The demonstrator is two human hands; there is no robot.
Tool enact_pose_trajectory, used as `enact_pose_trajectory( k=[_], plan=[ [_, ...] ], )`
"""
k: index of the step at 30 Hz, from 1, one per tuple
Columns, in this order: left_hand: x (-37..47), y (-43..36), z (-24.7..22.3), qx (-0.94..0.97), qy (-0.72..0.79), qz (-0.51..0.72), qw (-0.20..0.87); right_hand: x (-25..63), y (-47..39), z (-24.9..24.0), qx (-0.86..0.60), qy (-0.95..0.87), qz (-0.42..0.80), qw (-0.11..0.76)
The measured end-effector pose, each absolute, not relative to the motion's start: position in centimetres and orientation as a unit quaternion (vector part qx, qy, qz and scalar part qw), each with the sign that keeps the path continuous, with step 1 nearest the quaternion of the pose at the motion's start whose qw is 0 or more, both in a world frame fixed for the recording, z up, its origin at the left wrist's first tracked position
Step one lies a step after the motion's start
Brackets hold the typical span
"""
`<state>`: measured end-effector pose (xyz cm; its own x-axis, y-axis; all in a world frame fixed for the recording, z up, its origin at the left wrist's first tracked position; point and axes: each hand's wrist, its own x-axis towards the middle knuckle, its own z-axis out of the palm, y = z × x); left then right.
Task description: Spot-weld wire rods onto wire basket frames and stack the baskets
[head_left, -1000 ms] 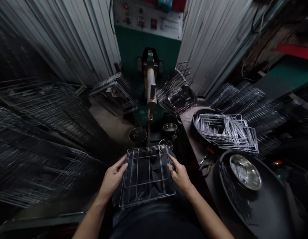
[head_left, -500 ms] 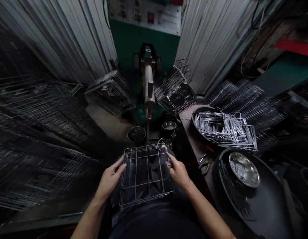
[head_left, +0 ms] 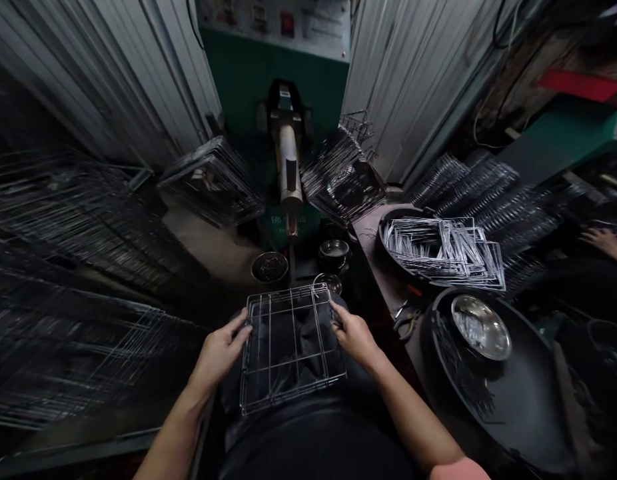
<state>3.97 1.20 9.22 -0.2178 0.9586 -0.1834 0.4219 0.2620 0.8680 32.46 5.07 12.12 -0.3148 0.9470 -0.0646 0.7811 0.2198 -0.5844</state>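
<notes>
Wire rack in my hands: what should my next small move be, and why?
I'd probably ease the wire rack slightly forward, toward the copper-coloured tip on the green machine. The left hand and right hand hold opposite sides, so it should move evenly, and its far edge appears short of that tip.

A silvery, rectangular metal-wire rack, its rim double-wired and crossed by thin straight bars, is held slightly askew between the left hand and right hand.
</notes>
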Motion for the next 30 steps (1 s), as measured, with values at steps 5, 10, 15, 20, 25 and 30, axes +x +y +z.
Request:
enact_pose_trajectory(
  k=[5, 10, 15, 20, 25, 30],
  plan=[
    [4.0, 1.1, 9.1, 0.493, 0.692, 0.365, 0.381, 32.6, 5.1, 11.8, -0.557, -0.755, 0.286, 0.196],
    [4.2, 1.5, 9.6, 0.476, 0.694, 0.380, 0.384, 32.6, 5.8, 11.9, -0.544, -0.754, 0.302, 0.210],
    [4.2, 1.4, 9.8, 0.469, 0.684, 0.389, 0.401, 32.9, 5.8, 11.8, -0.532, -0.755, 0.320, 0.209],
    [4.2, 0.2, 10.1, 0.450, 0.657, 0.396, 0.458, 33.5, 5.0, 11.4, -0.536, -0.735, 0.349, 0.223],
    [4.4, -0.5, 10.9, 0.412, 0.637, 0.423, 0.496, 33.1, 4.3, 10.6, -0.540, -0.674, 0.418, 0.282],
    [5.1, -1.1, 10.9, 0.416, 0.674, 0.406, 0.455, 32.9, 4.0, 9.8, -0.532, -0.645, 0.446, 0.318]
  ],
)
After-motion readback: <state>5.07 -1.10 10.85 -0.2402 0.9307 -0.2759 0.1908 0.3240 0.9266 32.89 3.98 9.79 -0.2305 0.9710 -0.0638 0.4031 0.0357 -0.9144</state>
